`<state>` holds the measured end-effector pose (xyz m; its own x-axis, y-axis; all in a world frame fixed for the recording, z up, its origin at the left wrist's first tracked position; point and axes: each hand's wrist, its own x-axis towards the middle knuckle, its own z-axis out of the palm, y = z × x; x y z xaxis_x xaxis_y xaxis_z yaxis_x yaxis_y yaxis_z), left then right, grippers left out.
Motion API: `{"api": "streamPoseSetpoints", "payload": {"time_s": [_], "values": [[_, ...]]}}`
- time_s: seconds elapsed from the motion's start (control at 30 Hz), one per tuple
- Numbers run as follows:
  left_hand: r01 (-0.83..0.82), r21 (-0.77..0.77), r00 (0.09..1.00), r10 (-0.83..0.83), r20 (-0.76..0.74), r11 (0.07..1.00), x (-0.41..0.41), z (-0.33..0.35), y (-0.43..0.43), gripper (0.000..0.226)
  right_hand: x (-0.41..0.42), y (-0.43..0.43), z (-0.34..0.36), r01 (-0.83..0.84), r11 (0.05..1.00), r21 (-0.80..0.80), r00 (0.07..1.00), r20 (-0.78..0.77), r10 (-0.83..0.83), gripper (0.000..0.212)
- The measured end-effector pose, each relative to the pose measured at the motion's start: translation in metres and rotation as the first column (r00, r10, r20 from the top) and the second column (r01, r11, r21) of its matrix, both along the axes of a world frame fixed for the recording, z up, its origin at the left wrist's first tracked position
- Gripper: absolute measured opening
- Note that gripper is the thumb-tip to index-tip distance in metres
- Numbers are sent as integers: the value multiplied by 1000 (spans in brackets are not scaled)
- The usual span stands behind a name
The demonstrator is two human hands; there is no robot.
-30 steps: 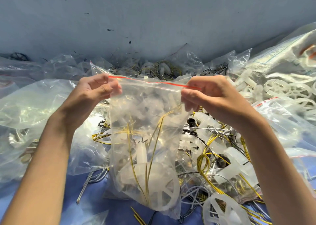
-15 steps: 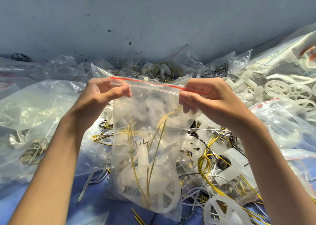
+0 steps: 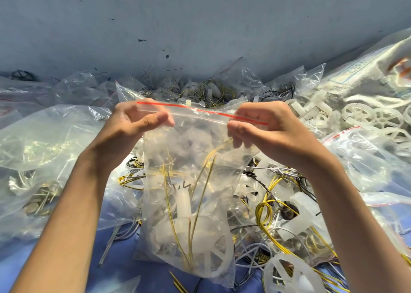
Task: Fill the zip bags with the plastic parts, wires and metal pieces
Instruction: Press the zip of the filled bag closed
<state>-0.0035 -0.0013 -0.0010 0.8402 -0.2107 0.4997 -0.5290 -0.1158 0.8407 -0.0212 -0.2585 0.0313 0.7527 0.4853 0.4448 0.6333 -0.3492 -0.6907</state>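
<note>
Slid inward since a second ago, the left hand [image 3: 131, 125] pinches the zip bag [image 3: 189, 203] at its red-striped top. The right hand [image 3: 266, 132] keeps a pinching grip there too, with the bag upright over the tabletop [image 3: 124, 270] and loose wires [image 3: 264, 212] beside it.

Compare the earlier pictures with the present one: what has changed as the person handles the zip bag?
The left hand has slid its thumb inward along the red-lined seal of the zip bag, toward the right hand, which edged slightly inward too. Both hands still pinch the bag's top; nothing was let go. The bag's contents and the surrounding piles stayed put.
</note>
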Motion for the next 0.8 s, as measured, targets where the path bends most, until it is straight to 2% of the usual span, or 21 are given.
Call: {"api": "streamPoseSetpoints", "payload": {"time_s": [0.13,0.2,0.33,0.4,0.5,0.67,0.8], "values": [[0,3,1000,0,-2,1000,-1,1,0,27,-1,1,0,-5,1000,-14,1000,26,5,18],[36,-21,999,-36,0,999,-1,2,-3,6,-1,0,0,-5,1000,-28,999,53,6,17],[101,-78,995,-103,-16,992,-1,4,-7,25,-2,1,1,4,1000,-4,998,68,-4,17],[110,-76,994,-111,-11,991,-2,5,-7,24,-2,0,2,1,1000,0,1000,27,-1,17],[98,-52,995,-98,5,994,-2,3,-7,10,-3,-1,3,-21,999,-32,1000,-10,21,17],[61,20,998,-61,22,998,-2,3,-9,15,-3,3,3,-5,999,-44,998,58,7,15],[87,1,994,-86,65,996,-4,5,-12,32,-4,3,2,-18,998,-65,992,127,26,13]]}}
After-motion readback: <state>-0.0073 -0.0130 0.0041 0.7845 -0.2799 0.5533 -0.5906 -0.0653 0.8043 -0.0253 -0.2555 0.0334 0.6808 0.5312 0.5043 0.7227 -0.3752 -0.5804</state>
